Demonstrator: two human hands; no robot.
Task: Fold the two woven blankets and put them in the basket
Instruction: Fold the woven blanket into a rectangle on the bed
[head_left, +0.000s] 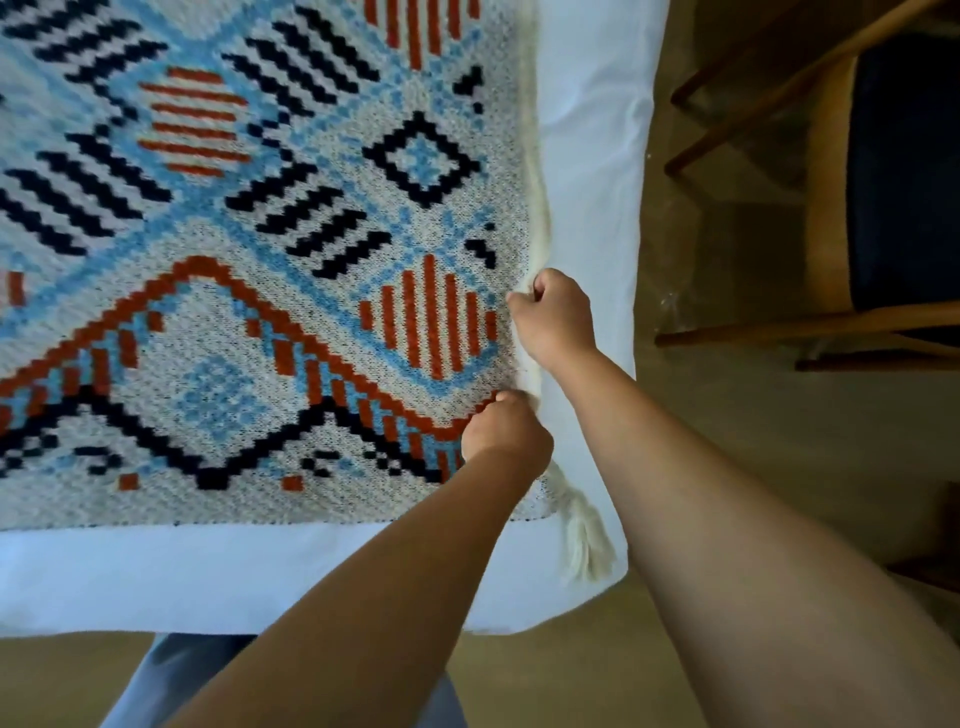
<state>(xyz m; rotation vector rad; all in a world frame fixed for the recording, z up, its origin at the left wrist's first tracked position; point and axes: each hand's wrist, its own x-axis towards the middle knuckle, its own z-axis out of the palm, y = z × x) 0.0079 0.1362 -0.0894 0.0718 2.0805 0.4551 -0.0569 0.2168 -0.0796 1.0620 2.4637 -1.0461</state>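
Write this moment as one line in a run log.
left hand: grips blanket edge near tassel | right hand: grips same edge farther along | blanket: spread on white cloth

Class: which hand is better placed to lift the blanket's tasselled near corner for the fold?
Left. The left hand grips the blanket edge just beside the tassel; the right hand holds the same edge farther from that corner.
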